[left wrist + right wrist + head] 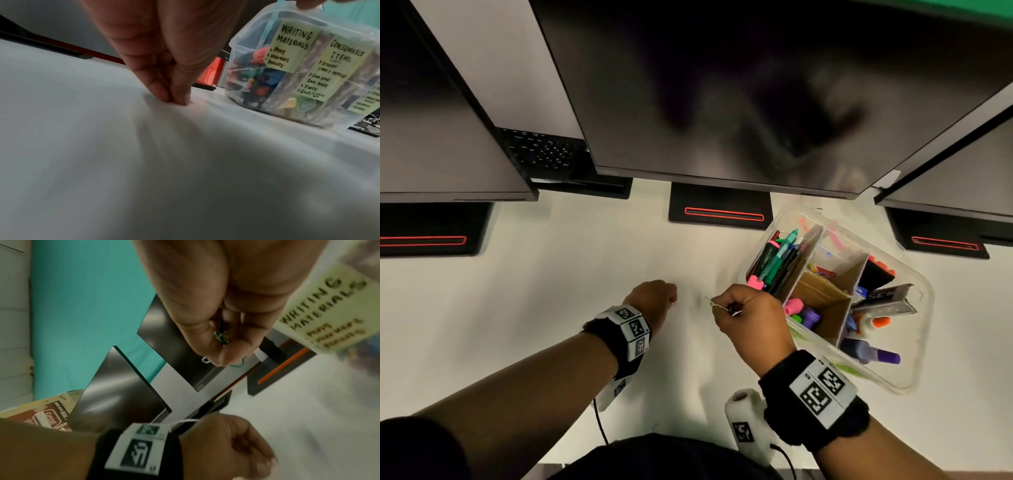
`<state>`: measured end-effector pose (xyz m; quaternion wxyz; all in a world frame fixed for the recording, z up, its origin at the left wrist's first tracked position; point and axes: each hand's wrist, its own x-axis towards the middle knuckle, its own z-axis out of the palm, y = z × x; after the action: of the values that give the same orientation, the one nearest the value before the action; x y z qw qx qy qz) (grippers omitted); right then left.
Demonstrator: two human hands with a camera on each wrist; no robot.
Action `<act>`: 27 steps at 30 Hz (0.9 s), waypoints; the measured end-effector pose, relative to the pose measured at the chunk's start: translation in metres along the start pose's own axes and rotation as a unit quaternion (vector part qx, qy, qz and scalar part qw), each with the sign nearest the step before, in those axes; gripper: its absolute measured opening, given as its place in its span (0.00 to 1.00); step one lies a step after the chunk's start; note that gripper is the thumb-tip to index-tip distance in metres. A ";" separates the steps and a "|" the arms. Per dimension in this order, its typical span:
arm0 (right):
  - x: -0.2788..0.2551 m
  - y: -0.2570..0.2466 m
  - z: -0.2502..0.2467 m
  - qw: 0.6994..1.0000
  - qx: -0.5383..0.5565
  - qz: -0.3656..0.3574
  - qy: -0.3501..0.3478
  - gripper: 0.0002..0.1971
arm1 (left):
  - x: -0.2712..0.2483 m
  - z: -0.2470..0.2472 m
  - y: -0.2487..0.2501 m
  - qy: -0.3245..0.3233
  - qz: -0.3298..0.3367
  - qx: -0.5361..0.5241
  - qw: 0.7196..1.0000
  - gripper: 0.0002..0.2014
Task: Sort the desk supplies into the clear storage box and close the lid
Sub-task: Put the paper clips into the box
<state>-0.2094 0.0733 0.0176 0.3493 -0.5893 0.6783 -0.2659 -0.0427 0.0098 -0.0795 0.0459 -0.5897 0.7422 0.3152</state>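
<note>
Our right hand [751, 318] pinching paper clips [222, 337] beside the clear box [914, 377]; left hand [654, 301] left of it, fingertips [176, 97] pinched on desk [551, 308].

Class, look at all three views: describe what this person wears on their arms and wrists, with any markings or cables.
Both forearms are bare. Each wrist carries a black fabric band, left wrist band and right wrist band, faced with white plates printed with black square code markers. A white cylindrical camera unit hangs under the right wrist, marked alike, trailing a black cable.

Dim, motion-blurred frames; wide-angle edges bend strongly.
</note>
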 end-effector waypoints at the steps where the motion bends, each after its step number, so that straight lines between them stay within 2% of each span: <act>1: 0.001 -0.002 -0.007 1.000 0.000 -0.006 0.016 0.06 | 0.000 0.000 0.001 -0.005 -0.002 0.015 1.000 0.09; 4: 0.012 -0.001 -0.042 0.996 0.025 0.007 0.082 0.06 | -0.001 -0.001 0.006 -0.014 0.004 0.053 0.998 0.09; 9: 0.043 0.024 -0.111 0.976 0.069 0.099 0.182 0.11 | -0.006 -0.015 0.018 -0.057 0.026 0.075 0.995 0.10; 12: 0.057 0.038 -0.138 0.972 0.035 0.154 0.173 0.11 | -0.008 -0.046 0.050 0.024 0.068 0.000 0.997 0.11; 14: 0.064 0.046 -0.148 0.971 0.007 0.179 0.159 0.12 | -0.010 -0.070 0.087 0.083 0.126 -0.034 0.988 0.09; 17: 0.075 0.054 -0.154 0.970 -0.042 0.203 0.125 0.13 | -0.007 -0.091 0.147 0.129 0.214 -0.073 0.965 0.08; 19: 0.080 0.054 -0.158 0.972 -0.057 0.204 0.105 0.13 | 0.001 -0.090 0.183 0.130 0.242 -0.105 0.956 0.09; 21: 0.082 0.054 -0.164 0.974 -0.083 0.201 0.068 0.07 | 0.012 -0.082 0.208 0.112 0.243 -0.112 0.957 0.13; 22: 0.081 0.055 -0.167 0.973 -0.089 0.204 0.066 0.09 | 0.017 -0.077 0.216 0.096 0.239 -0.097 0.961 0.16; 24: 0.077 0.057 -0.178 0.972 -0.042 0.217 0.077 0.12 | 0.027 -0.069 0.222 0.079 0.236 -0.044 0.968 0.19; 27: 0.061 0.061 -0.202 0.973 -0.003 0.208 0.097 0.10 | 0.036 -0.067 0.209 0.095 0.256 0.028 0.962 0.20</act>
<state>-0.4098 0.0129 0.0848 0.3276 -0.4074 0.8177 -0.2409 -0.2223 -0.0339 0.0449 -0.0906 -0.4058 0.8776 0.2386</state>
